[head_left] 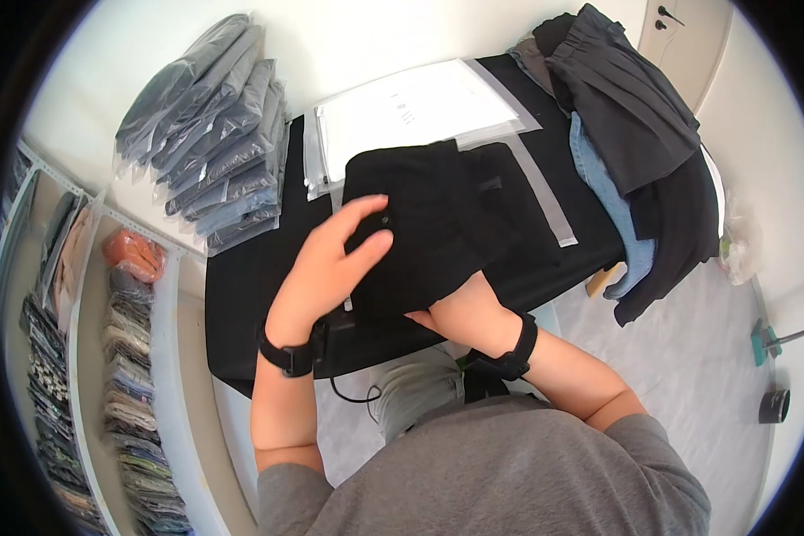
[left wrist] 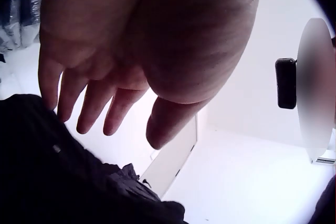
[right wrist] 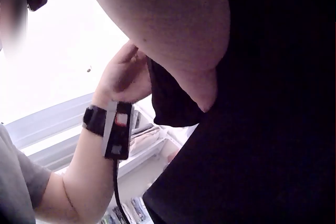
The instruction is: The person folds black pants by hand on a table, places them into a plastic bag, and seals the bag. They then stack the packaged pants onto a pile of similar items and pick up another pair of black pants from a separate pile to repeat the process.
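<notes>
A folded black garment [head_left: 420, 196] with a small round stud is lifted over the black-covered table [head_left: 241, 295]. My right hand [head_left: 473, 313] reaches in under its near side, and the cloth hides the fingers. In the right wrist view the thumb [right wrist: 207, 95] lies straight against black cloth. At the garment's left edge is my left hand [head_left: 335, 263], fingers spread and thumb apart. The left wrist view shows that palm [left wrist: 147, 40] with nothing in it, above the garment [left wrist: 58, 166].
White sheets in clear plastic bags [head_left: 402, 112] lie at the table's back. Bagged folded clothes [head_left: 214, 134] are stacked at the back left. Loose trousers [head_left: 625, 98] and blue jeans [head_left: 598, 170] hang over the right end. Shelves of folded clothes [head_left: 134, 393] stand left.
</notes>
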The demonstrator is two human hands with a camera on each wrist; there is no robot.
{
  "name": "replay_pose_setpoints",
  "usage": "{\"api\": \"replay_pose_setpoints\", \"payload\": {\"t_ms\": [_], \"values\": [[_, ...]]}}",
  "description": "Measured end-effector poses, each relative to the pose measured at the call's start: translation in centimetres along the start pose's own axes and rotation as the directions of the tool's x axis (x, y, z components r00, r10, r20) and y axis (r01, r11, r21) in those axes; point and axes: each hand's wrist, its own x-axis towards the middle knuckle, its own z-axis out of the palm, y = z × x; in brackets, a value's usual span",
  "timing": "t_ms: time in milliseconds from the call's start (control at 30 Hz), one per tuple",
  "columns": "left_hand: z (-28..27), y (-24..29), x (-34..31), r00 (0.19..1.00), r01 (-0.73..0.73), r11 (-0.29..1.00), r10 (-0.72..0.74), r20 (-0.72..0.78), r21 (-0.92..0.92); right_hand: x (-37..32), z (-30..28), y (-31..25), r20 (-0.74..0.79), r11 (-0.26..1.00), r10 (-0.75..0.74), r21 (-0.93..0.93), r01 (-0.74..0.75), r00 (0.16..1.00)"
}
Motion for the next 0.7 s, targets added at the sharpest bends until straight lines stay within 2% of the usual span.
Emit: {"api": "replay_pose_setpoints", "payload": {"t_ms": [33, 67, 133, 167, 267, 333, 367, 400, 433, 467, 500, 533, 600, 633, 667, 700], "values": [[0.0, -0.8, -0.7, 1.0, 0.007, 0.99, -0.011, 0.022, 0.143, 0.0, -0.2, -0.1, -0.006, 1.0, 0.003, 0.0, -0.003, 1.0], [0.3, -1.6, -1.4, 0.996, -0.077, 0.97, 0.064, 0.064, 0.231, 0.1, -0.4, -0.3, -0.012, 1.0, 0.004, 0.002, -0.004, 1.0], [1.6, -2.0, -2.6, 0.983, -0.16, 0.929, 0.119, 0.143, 0.333, 0.1, -0.3, -0.3, -0.018, 1.0, 0.003, 0.003, -0.003, 1.0], [2.3, -1.9, -3.0, 0.981, -0.139, 0.875, 0.058, 0.184, 0.463, 0.0, -0.1, -0.1, -0.017, 1.0, 0.001, -0.012, -0.001, 1.0], [4.8, -2.2, -3.2, 0.996, -0.09, 0.792, 0.069, 0.058, 0.604, -0.3, -0.3, 0.4, -0.01, 1.0, -0.024, -0.004, 0.023, 1.0], [5.4, -2.7, -3.3, 0.994, -0.099, 0.789, 0.1, 0.033, 0.607, -1.0, -1.1, 1.3, 0.061, 0.988, -0.098, -0.111, 0.104, 0.993], [5.5, -2.9, -3.2, 0.992, -0.102, 0.783, 0.126, 0.004, 0.614, -0.9, -2.4, 1.3, 0.092, 0.991, -0.103, -0.071, 0.109, 0.99], [5.6, -3.1, -3.0, 0.991, -0.111, 0.786, 0.134, 0.007, 0.609, -0.7, -3.9, 1.8, 0.243, 0.991, -0.062, -0.101, 0.089, 0.968], [5.6, -3.4, -3.0, 0.989, -0.12, 0.754, 0.146, 0.014, 0.646, 0.4, -7.1, 0.9, 0.392, 0.979, 0.077, -0.202, 0.004, 0.917], [5.7, -3.6, -3.0, 0.988, -0.127, 0.72, 0.155, 0.02, 0.682, 0.0, -7.6, 1.8, 0.122, 0.99, 0.111, -0.105, -0.098, 0.986], [5.8, -3.4, -2.9, 0.988, -0.128, 0.726, 0.156, 0.019, 0.675, 0.8, -9.6, 1.7, 0.061, 0.969, 0.245, -0.051, -0.242, 0.968], [6.0, -2.9, -2.6, 0.983, -0.151, 0.714, 0.184, 0.025, 0.684, 1.4, -10.7, 2.3, -0.027, 0.914, 0.405, 0.011, -0.404, 0.914], [6.5, -2.5, -2.4, 0.976, -0.178, 0.704, 0.215, 0.033, 0.687, 2.3, -9.8, 4.4, -0.198, 0.821, 0.567, 0.216, -0.529, 0.8], [6.7, -2.4, -2.4, 0.964, -0.241, 0.666, 0.246, 0.097, 0.706, 3.3, -9.9, 4.7, -0.202, 0.821, 0.568, 0.21, -0.531, 0.798], [6.8, -2.3, -2.2, 0.946, -0.307, 0.625, 0.281, 0.16, 0.718, 4.4, -10.1, 4.9, 0.044, 0.555, 0.744, 0.515, -0.653, 0.667], [6.8, -2.4, -2.2, 0.946, -0.311, 0.633, 0.275, 0.17, 0.709, 4.9, -10.2, 5.0, 0.346, 0.169, 0.777, 0.691, -0.703, 0.527]]}}
